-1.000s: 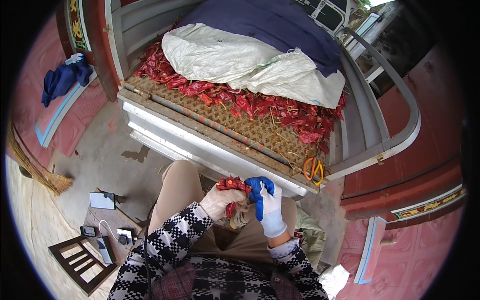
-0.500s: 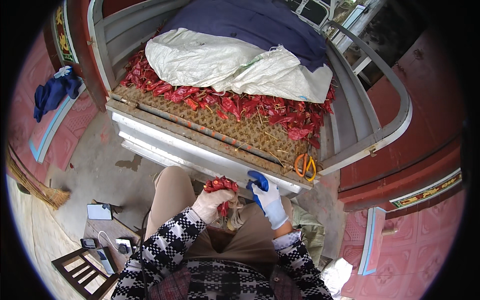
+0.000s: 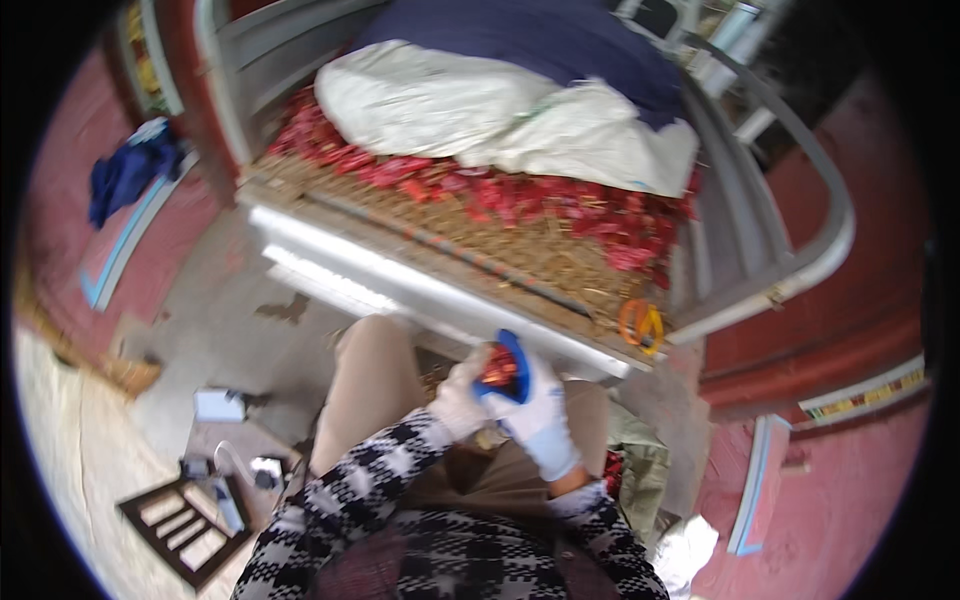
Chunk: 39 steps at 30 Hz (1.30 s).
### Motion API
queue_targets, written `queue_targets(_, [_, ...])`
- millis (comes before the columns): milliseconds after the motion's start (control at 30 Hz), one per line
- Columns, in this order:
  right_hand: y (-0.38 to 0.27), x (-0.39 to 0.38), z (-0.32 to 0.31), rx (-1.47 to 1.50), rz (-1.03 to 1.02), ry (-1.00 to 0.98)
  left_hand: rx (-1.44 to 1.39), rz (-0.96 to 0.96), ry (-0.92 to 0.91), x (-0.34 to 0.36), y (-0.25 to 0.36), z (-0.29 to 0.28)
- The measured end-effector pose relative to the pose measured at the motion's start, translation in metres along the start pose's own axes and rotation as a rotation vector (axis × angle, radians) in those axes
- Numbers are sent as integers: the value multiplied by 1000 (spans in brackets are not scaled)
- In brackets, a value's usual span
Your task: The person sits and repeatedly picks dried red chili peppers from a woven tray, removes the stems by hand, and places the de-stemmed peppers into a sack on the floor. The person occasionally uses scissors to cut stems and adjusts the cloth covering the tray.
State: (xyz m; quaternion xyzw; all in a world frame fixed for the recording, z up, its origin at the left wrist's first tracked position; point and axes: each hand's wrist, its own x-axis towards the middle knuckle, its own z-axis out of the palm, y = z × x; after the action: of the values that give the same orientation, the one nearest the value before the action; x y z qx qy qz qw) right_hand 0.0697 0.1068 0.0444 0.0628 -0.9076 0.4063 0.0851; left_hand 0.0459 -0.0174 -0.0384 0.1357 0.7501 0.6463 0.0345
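Observation:
A small bunch of red dried chillies (image 3: 500, 366) is held between my hands over my lap. My left hand (image 3: 458, 400), in a pale knit glove, is closed on the bunch from the left. My right hand (image 3: 527, 400), in a white and blue glove, curls its blue-coated fingers round the right side. Beyond them, loose red chillies (image 3: 500, 195) lie on the rusty cart bed (image 3: 430, 210), partly hidden under a white woven sack (image 3: 430, 100) and dark blue cloth (image 3: 520, 30). The picture is blurred.
Orange-handled scissors (image 3: 640, 322) sit at the cart edge. At left are a straw broom (image 3: 120, 370), a blue garment (image 3: 125, 170), a low wooden bench with devices (image 3: 245, 435) and a dark slatted wooden piece (image 3: 185, 530). A greenish sack (image 3: 640, 460) is by my right leg.
My right hand has moved left and closed round the bunch, which my left hand has carried rightward and slightly up. The view has shifted, with the surroundings displaced rightward since half a second ago.

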Motion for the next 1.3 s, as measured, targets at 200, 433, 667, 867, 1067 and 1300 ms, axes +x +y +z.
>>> queue_targets(200, [7,-12,-2,466,224,177,196,-227,-243,-5,66,-1])
queue_targets(433, [22,-14,-23,362,220,271,163,-146,-167,-7,76,0])
queue_targets(667, [48,-43,-84,393,236,541,-887,-185,-407,1,37,37])
queue_targets(867, [118,-162,-173,-155,480,704,-726,-388,-295,-4,24,26])
queue_targets(1067, [210,-287,-171,-806,884,491,-698,-455,-315,-3,26,32])
queue_targets(1300, [193,-207,-180,30,800,737,-761,-474,-243,2,17,25])
